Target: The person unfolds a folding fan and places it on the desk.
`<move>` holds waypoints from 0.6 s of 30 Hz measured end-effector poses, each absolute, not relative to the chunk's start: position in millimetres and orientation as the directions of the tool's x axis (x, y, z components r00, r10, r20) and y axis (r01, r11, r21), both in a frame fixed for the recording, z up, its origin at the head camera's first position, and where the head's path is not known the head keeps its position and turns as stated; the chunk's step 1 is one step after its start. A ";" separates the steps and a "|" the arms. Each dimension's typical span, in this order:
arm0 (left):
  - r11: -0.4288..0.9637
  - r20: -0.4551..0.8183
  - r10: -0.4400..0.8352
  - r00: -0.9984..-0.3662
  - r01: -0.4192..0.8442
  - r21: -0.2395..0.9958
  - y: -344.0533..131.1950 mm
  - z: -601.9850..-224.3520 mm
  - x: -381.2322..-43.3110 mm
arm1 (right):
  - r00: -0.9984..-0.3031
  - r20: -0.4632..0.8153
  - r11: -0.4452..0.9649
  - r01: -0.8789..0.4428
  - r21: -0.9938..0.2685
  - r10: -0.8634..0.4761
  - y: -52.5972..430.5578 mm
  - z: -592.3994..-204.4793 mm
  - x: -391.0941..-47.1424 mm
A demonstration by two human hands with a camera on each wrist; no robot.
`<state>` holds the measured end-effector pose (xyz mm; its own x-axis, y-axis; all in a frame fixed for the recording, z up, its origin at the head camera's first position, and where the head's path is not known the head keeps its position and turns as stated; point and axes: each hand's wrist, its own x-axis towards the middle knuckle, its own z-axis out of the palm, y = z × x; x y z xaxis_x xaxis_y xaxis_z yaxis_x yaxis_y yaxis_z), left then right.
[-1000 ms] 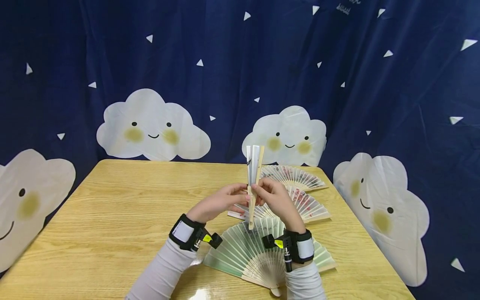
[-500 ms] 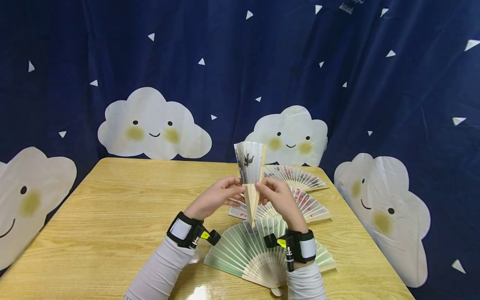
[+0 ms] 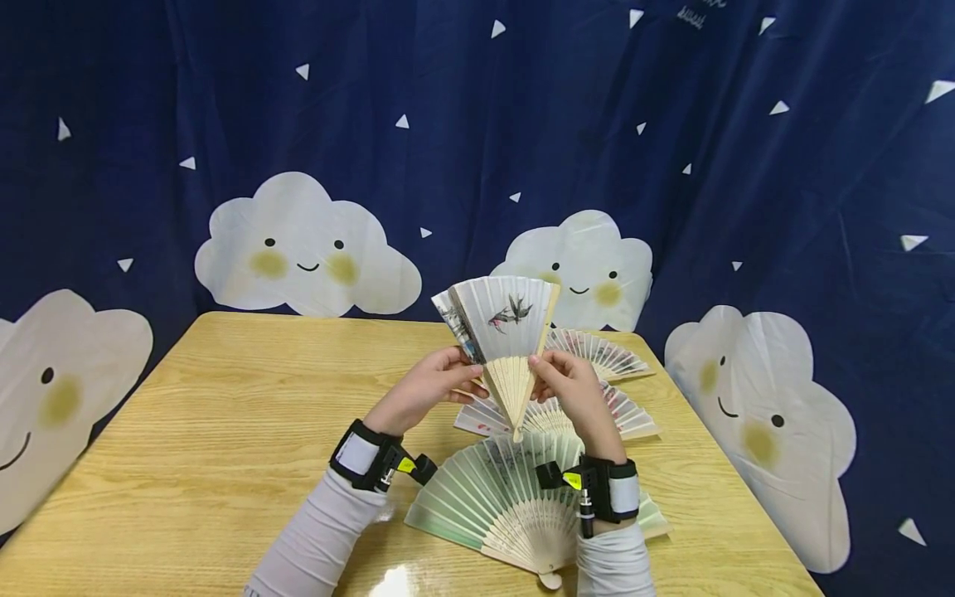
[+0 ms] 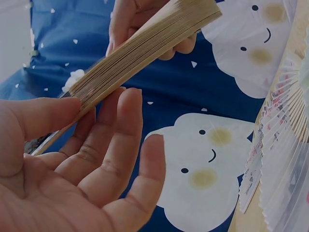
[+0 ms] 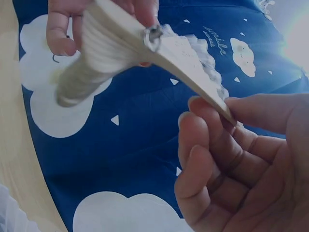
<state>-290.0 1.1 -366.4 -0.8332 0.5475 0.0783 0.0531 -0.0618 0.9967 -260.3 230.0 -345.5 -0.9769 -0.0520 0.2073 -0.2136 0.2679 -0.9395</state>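
Note:
A partly spread folding fan (image 3: 503,319), white with dark birds painted on it and pale wooden ribs, is held upright above the table. My left hand (image 3: 433,385) pinches its left edge between thumb and fingers, where a stack of ribs is still folded together (image 4: 145,50). The right hand (image 3: 570,385) pinches the outer rib on the right side, thumb on one face and fingers behind (image 5: 212,104). The fan's pivot end, with a small metal ring (image 5: 152,38), points down. Below the hands a green fan (image 3: 477,493) lies spread on the table, partly covered by the right forearm.
Two more spread fans, white with red flowers, lie farther back on the right: a nearer one (image 3: 630,414) and a far one (image 3: 608,352). The wooden table (image 3: 246,414) ends at a dark blue curtain (image 3: 448,99) with white clouds.
The held fan has opened from a narrow bundle into a wedge, showing its birds. The right hand has moved to the right, and the left hand slightly to the left. The fans on the table stay put.

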 end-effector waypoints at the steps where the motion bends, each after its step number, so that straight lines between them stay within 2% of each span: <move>1: -0.065 0.076 0.540 -0.839 0.048 0.997 1.2 -366.7 -290.7 | -0.977 0.209 0.257 -0.212 -0.943 -0.042 231.4 -345.6 -260.7; 18: -0.053 0.063 0.414 -0.908 0.045 0.998 -3.9 -365.3 -292.1 | -0.970 0.223 0.091 -0.215 -0.972 0.091 252.6 -343.4 -260.5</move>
